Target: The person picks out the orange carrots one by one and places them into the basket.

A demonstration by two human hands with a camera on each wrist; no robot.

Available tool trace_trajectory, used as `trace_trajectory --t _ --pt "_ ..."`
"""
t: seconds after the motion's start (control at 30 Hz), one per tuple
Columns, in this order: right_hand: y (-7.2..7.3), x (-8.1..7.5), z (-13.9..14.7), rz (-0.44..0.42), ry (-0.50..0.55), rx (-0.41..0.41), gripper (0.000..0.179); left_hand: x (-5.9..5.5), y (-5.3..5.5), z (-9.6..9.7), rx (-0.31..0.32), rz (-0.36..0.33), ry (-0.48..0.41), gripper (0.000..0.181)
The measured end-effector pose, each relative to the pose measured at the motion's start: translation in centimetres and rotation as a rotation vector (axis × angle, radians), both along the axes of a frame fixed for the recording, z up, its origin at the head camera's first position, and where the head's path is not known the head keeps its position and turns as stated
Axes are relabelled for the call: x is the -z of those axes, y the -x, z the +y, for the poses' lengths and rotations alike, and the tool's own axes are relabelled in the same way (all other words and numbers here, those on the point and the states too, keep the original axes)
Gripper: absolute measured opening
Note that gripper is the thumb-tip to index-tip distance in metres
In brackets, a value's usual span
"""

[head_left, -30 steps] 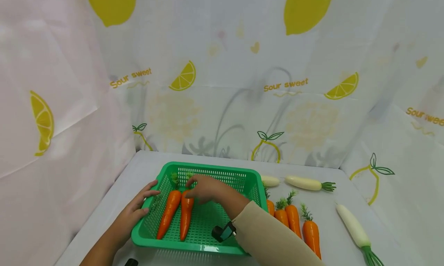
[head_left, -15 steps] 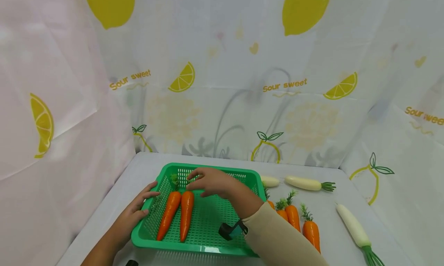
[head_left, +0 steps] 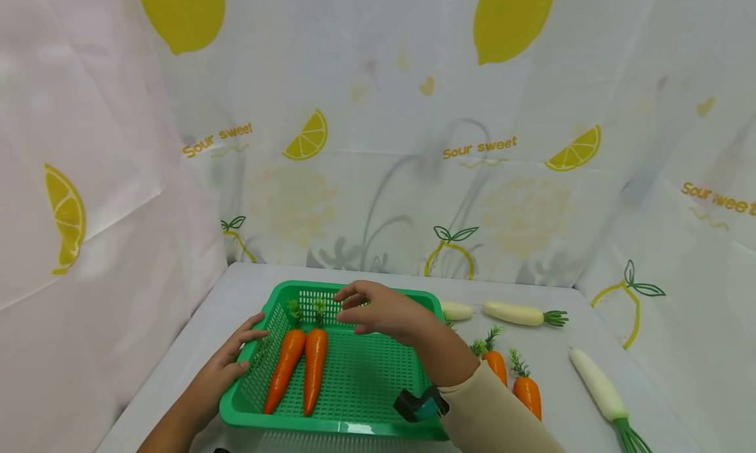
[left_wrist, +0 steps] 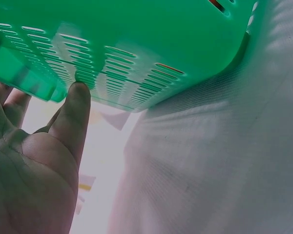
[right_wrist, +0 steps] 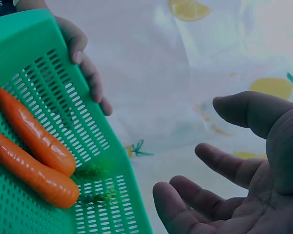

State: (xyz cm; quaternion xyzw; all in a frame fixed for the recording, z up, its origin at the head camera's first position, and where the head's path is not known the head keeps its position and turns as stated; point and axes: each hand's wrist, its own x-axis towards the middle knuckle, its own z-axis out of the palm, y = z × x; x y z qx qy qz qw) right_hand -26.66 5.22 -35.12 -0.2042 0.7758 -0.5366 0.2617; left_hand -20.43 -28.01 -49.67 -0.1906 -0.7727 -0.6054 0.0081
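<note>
Head view: The green basket (head_left: 295,421) sits on the white bench (head_left: 561,351). Two carrots lie side by side in its left half, the left carrot (head_left: 285,372) tilted, the right carrot (head_left: 315,369) nearly straight, with leafy tops toward the far wall. The left hand (head_left: 221,369) rests at the left rim, fingers extended onto it. The right hand (head_left: 378,310) is above the basket, fingers apart and loosely bent — it holds nothing. A black device (head_left: 422,404) is at the right wrist. Right of the basket, more carrots (head_left: 527,395) lie partly hidden by the right sleeve (head_left: 496,417); white radishes (head_left: 599,382) lie behind and beyond them. A lemon-print cloth (head_left: 378,144) stands behind the bench.

Left wrist view: The left thumb (left_wrist: 73,117) meets the slotted outer wall below the rim; how firmly it presses cannot be told. Orange shows through a slot.

Right wrist view: The right hand is open toward the cloth — thumb and fingers well apart, beside the basket in this view. Both carrots lie on the basket's slotted floor, leafy tops (right_wrist: 95,170) near the wall.
</note>
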Motion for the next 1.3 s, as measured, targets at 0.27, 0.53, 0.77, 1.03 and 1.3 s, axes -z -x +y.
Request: trace_trajectory --t 0.27,0.53,0.77,1.03,1.3 --pt "-0.8 0.1 2.1 0.074 0.082 0.074 0.041 -0.2 -0.1 0.2 -0.012 -0.007 0.001 0.046" --pt "-1.7 0.4 4.7 0.114 0.126 0.136 0.042 -0.5 -0.2 0.1 -0.019 -0.029 0.007 0.046" --pt "-2.3 1.4 6.8 0.104 0.152 0.167 0.047 -0.4 -0.2 0.2 -0.016 -0.039 -0.019 0.047" --pt "-3.1 3.1 8.7 0.119 0.178 0.262 0.045 -0.3 0.1 0.4 -0.014 -0.027 -0.015 0.045" --pt "-3.7 4.6 10.2 0.108 0.219 0.331 0.043 -0.4 -0.2 0.3 -0.018 -0.015 -0.012 0.044"
